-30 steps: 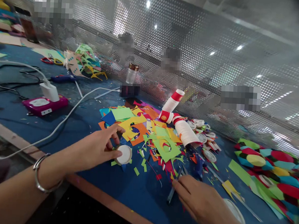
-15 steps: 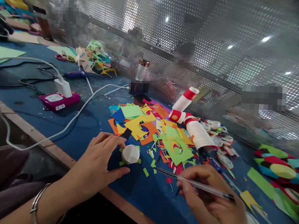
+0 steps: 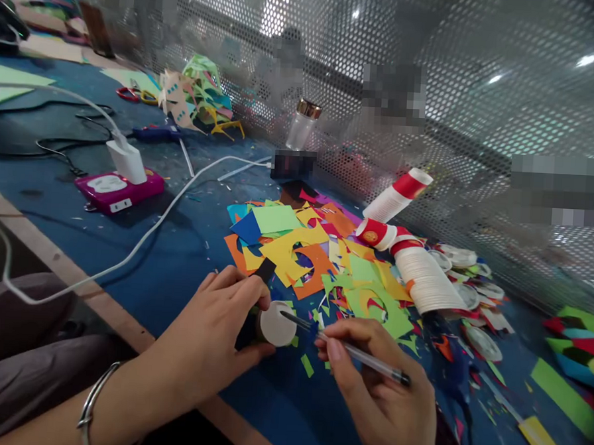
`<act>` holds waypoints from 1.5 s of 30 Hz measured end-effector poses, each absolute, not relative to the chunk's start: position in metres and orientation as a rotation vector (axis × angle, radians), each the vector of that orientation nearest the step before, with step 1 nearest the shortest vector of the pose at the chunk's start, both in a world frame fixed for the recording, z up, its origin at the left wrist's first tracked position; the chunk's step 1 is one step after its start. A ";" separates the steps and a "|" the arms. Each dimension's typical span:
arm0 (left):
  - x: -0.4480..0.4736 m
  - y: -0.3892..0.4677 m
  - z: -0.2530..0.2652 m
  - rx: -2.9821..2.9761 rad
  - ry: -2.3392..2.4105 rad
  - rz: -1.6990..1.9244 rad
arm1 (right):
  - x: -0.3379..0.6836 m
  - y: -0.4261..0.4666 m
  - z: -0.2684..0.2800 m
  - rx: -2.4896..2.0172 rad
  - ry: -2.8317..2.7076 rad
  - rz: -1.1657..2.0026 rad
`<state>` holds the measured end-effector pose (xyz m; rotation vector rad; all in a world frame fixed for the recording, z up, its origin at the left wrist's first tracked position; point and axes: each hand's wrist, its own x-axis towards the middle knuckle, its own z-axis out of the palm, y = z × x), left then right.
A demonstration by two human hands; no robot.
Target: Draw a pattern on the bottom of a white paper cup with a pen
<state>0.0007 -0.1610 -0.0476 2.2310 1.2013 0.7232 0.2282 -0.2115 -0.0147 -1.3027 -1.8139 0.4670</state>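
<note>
In the middle foreground, my left hand [image 3: 216, 331] curves its thumb and fingers around a small, thick, round piece with a flat white top [image 3: 278, 324], steadying it at the table. A clear-barrelled pen [image 3: 364, 355] with a dark end is pinched in my right hand [image 3: 382, 386]. Its tip reaches over the white top; I cannot tell whether it touches. Small green paper scraps [image 3: 307, 365] lie around the round piece. Behind it spreads a heap of coloured paper offcuts [image 3: 290, 249], several with round holes cut out.
Stacked paper cups [image 3: 428, 279] lie right of the heap, beside white round pieces [image 3: 482, 342]. A magenta power strip [image 3: 119, 190] with a white cable [image 3: 165, 215] sits left, near a blue glue gun [image 3: 157, 133]. A jar [image 3: 302, 126] stands by the perforated metal screen [image 3: 336, 45].
My right hand has moved left, bringing the pen tip over the round white top. My left hand has closed around the round piece. The camera view has shifted slightly.
</note>
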 end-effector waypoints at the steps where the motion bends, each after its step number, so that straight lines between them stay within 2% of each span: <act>1: 0.001 -0.161 -0.048 2.222 1.191 0.726 | 0.228 -0.212 -0.016 -1.309 -1.810 0.473; 15: 0.000 -0.160 -0.045 2.218 1.179 0.701 | 0.232 -0.210 -0.015 -1.271 -1.869 0.602; 22: -0.002 -0.160 -0.048 2.241 1.172 0.710 | 0.229 -0.220 -0.018 -1.256 -2.157 0.375; 31: -0.001 -0.160 -0.047 2.245 1.185 0.710 | 0.225 -0.219 -0.020 -1.336 -2.207 0.406; 37: -0.003 -0.160 -0.045 2.221 1.166 0.678 | 0.250 -0.216 0.002 -1.528 -2.046 0.048; 45: -0.002 -0.160 -0.049 2.239 1.156 0.714 | 0.235 -0.229 0.007 -1.394 -1.772 0.512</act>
